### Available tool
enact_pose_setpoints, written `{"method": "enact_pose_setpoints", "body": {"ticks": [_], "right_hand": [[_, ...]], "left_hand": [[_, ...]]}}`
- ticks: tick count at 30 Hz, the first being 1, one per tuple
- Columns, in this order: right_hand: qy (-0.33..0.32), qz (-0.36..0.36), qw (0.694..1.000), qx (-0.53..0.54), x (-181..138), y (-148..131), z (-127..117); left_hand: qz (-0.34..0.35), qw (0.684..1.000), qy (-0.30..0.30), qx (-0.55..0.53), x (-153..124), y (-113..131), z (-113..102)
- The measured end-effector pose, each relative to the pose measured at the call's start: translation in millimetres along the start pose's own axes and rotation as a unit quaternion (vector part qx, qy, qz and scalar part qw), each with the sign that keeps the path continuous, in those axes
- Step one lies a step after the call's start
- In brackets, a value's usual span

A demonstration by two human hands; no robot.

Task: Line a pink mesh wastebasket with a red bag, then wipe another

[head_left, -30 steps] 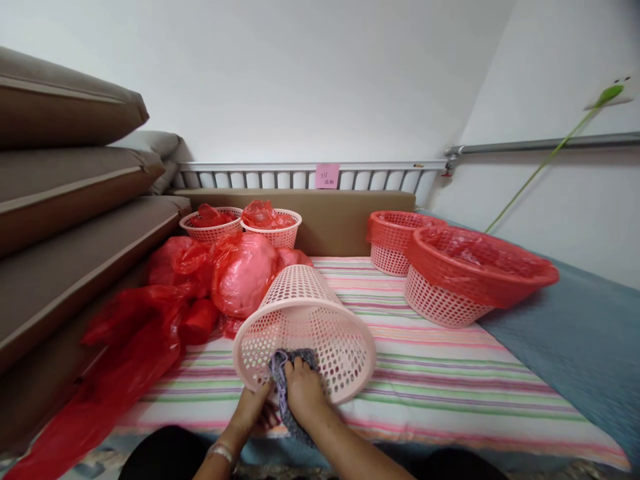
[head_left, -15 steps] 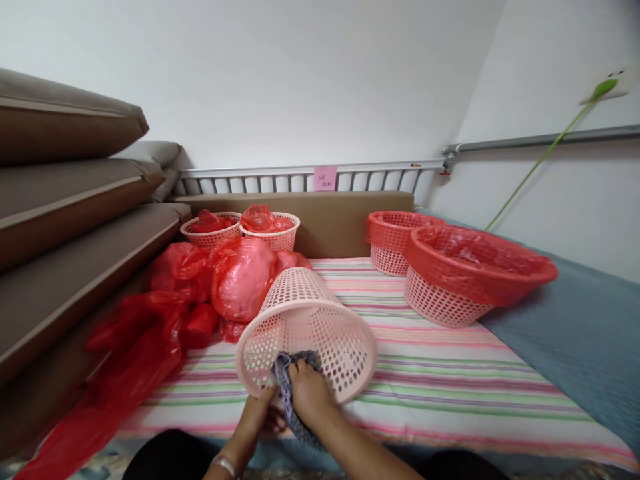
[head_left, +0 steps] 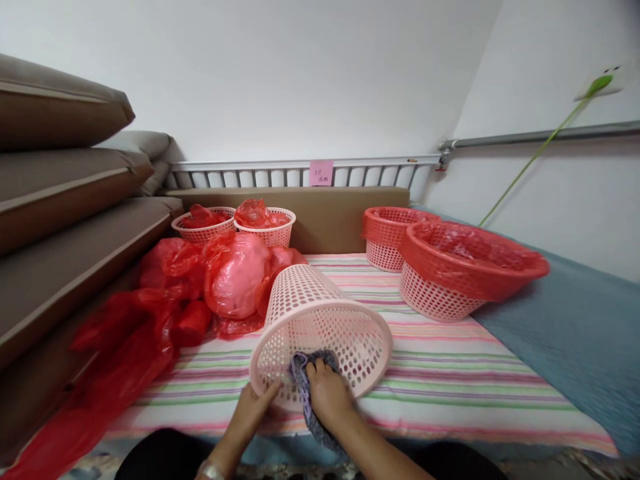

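Note:
A pink perforated plastic basket point(head_left: 305, 293) lies on its side, its wide mouth facing me. My left hand point(head_left: 254, 405) grips the lower left of its rim, thumb over the edge. Bunched in my right hand point(head_left: 327, 393) is a grey-purple cloth point(head_left: 314, 407), pressed against the lower inner wall just inside the mouth. Part of the cloth hangs out over the rim toward me. The left fingertips are hidden behind the rim.
Red plastic bags point(head_left: 235, 273) lie to the left, by stacked brown cushions point(head_left: 65, 260). Behind them stand two pink baskets point(head_left: 267, 237) holding red plastic. Two red-lined baskets point(head_left: 440, 293) stand at right on the striped cloth point(head_left: 450, 373). A pink note point(head_left: 321, 173) is on the radiator.
The basket has shifted to the right and turned slightly, with both hands moving along. My left hand now shows more of its grip on the rim. The whole view has also shifted a little.

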State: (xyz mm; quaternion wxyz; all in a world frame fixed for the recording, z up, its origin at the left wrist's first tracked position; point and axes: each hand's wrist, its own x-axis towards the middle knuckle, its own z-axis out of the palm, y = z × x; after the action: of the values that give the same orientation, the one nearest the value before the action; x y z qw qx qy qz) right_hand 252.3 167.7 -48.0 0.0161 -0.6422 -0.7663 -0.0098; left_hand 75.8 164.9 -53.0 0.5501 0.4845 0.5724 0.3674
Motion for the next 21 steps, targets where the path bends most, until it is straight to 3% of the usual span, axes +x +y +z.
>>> {"method": "enact_pose_setpoints", "body": {"ticks": [4, 9, 17, 21], "right_hand": [[-0.001, -0.003, 1.000, -0.005, 1, -8, -3], [0.006, 0.008, 1.000, 0.021, 24, -18, 1], [0.020, 0.066, 0.995, 0.067, 120, -27, 5], [0.117, 0.079, 0.975, 0.172, 157, -25, 0]], "left_hand": [[0.002, 1.000, 0.014, 0.015, 3, -6, -23], [-0.043, 0.999, 0.002, 0.028, 5, -25, -18], [-0.078, 0.996, -0.019, 0.042, 14, -34, -20], [-0.101, 0.993, -0.044, 0.044, 16, -34, -20]]}}
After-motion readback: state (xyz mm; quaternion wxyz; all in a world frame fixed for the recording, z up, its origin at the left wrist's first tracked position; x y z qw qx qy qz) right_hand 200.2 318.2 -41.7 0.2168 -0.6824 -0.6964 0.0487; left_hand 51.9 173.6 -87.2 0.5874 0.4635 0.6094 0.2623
